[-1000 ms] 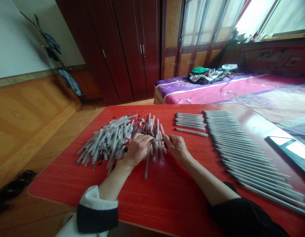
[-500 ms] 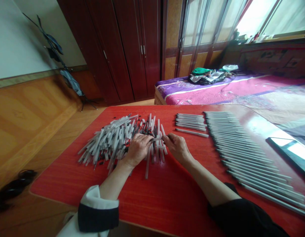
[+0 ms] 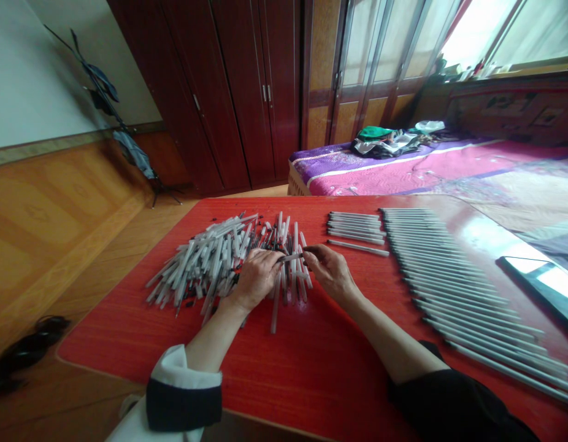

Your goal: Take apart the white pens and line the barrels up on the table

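A pale pen with dark ends spans the gap between my two hands, above the red table. My left hand is closed on one end, fingers pinched together. The other end sits in the pinched fingertips of my right hand. Beneath and left of my hands spreads a jumbled pile of translucent pen barrels, caps and dark refills. A few loose barrels poke out under the held pen. Fine detail at the fingertips is too small to make out.
On the red table, a small group of pens lies beyond my right hand. A long row of aligned pens runs down the right side, with a phone or tablet past it. Behind stands a bed.
My right hand's fingers have shifted slightly on the pen's end, and the pen tilts a little more. The pile and the rows look the same.
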Demonstrator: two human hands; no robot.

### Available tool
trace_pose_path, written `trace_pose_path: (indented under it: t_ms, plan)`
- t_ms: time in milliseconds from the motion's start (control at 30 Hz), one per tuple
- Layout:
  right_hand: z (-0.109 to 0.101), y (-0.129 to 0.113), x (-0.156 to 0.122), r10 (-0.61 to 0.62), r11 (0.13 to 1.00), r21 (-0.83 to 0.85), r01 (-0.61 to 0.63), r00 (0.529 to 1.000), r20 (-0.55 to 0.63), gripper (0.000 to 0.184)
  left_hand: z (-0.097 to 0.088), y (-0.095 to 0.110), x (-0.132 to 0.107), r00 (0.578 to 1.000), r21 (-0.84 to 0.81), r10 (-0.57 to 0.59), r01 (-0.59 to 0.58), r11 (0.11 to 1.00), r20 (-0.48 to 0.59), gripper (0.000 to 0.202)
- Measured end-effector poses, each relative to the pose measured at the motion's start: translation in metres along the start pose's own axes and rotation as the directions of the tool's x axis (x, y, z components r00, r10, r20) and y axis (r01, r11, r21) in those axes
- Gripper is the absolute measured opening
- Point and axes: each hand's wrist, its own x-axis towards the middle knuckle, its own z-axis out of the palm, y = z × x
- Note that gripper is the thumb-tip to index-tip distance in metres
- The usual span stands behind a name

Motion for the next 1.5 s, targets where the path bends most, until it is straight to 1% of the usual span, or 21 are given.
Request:
trace_pose_path:
  t_ms: [67, 100, 200, 233, 367, 467, 567, 700, 767, 867, 933, 1000, 1100, 1167, 1233, 1367, 1433, 1500]
  plan:
    - [0.0008, 0.0010, 0.0004, 0.008, 1.000, 0.023, -0.008, 1.000, -0.006, 0.029, 0.0006, -0.0004, -0.0002, 1.000, 0.002, 0.002, -0.002, 1.000, -0.006, 0.015]
    - [0.0011, 0.0013, 0.0005, 0.019, 1.000, 0.004, -0.019, 1.000, -0.007, 0.028, 0.0008, -0.0005, -0.0003, 1.000, 0.000, 0.010, -0.010, 1.000, -0.008, 0.015]
    - [0.0016, 0.0020, 0.0003, 0.041, 0.997, -0.070, -0.041, 0.999, -0.009, 0.033, 0.0014, -0.0004, -0.0003, 1.000, -0.009, 0.029, -0.029, 1.000, -0.007, 0.015]
    - [0.0018, 0.0023, 0.0001, 0.034, 0.997, -0.063, -0.034, 0.999, -0.007, 0.035, 0.0016, -0.0004, -0.0002, 1.000, -0.011, 0.028, -0.028, 1.000, -0.006, 0.015]
    - [0.0028, 0.0041, 0.0000, 0.004, 0.998, 0.062, -0.003, 1.000, -0.017, 0.034, 0.0022, -0.0009, 0.0000, 1.000, -0.017, 0.004, -0.004, 1.000, -0.004, 0.016]
    - [0.0027, 0.0046, 0.0003, 0.015, 1.000, 0.012, -0.015, 1.000, -0.009, 0.029, 0.0025, -0.0011, -0.0001, 1.000, -0.019, 0.013, -0.013, 1.000, 0.000, 0.016]
    - [0.0021, 0.0045, 0.0003, 0.023, 0.999, -0.037, -0.023, 1.000, -0.009, 0.033, 0.0025, -0.0010, -0.0003, 1.000, -0.023, 0.014, -0.014, 1.000, 0.002, 0.016]
    - [0.0026, 0.0049, 0.0003, -0.004, 0.999, 0.050, 0.005, 1.000, -0.021, 0.028, 0.0029, -0.0011, -0.0006, 1.000, -0.017, 0.002, -0.002, 1.000, 0.003, 0.016]
    - [0.0030, 0.0050, 0.0001, -0.005, 0.999, 0.038, 0.005, 1.000, -0.013, 0.026, 0.0030, -0.0012, -0.0006, 1.000, -0.012, 0.011, -0.011, 1.000, 0.004, 0.016]
    - [0.0031, 0.0053, -0.0003, 0.005, 1.000, 0.000, -0.005, 1.000, -0.004, 0.030, 0.0024, -0.0011, -0.0004, 1.000, -0.013, 0.016, -0.016, 1.000, 0.009, 0.016]
    - [0.0032, 0.0056, -0.0003, 0.002, 1.000, 0.028, -0.002, 1.000, -0.017, 0.032, 0.0017, -0.0009, -0.0002, 1.000, -0.010, 0.002, -0.002, 1.000, 0.009, 0.016]
    - [0.0034, 0.0059, -0.0001, -0.004, 0.998, 0.060, 0.006, 1.000, -0.025, 0.030, 0.0014, -0.0009, -0.0002, 1.000, -0.006, -0.007, 0.007, 1.000, 0.002, 0.016]
    - [0.0038, 0.0062, 0.0003, 0.003, 1.000, 0.029, -0.003, 1.000, -0.018, 0.026, 0.0022, -0.0013, -0.0005, 1.000, -0.009, 0.009, -0.009, 1.000, -0.006, 0.016]
    - [0.0040, 0.0058, 0.0003, 0.014, 1.000, 0.007, -0.014, 1.000, -0.019, 0.028, 0.0031, -0.0018, -0.0008, 1.000, -0.017, 0.017, -0.017, 1.000, -0.008, 0.017]
    - [0.0038, 0.0048, 0.0002, 0.018, 1.000, 0.026, -0.018, 0.999, -0.029, 0.029, 0.0036, -0.0021, -0.0009, 1.000, -0.022, 0.010, -0.010, 1.000, -0.010, 0.017]
    - [0.0035, 0.0036, 0.0001, 0.005, 0.999, 0.049, -0.005, 1.000, -0.013, 0.025, 0.0030, -0.0013, -0.0006, 1.000, -0.009, 0.010, -0.010, 1.000, -0.005, 0.016]
    - [0.0038, 0.0046, 0.0002, 0.016, 0.999, 0.030, -0.016, 1.000, -0.004, 0.027, 0.0023, -0.0007, -0.0001, 1.000, -0.008, 0.016, -0.016, 1.000, -0.004, 0.015]
    - [0.0044, 0.0060, 0.0005, 0.030, 0.998, 0.050, -0.029, 0.999, -0.018, 0.030, 0.0018, -0.0005, 0.0002, 1.000, -0.011, 0.012, -0.012, 1.000, 0.000, 0.016]
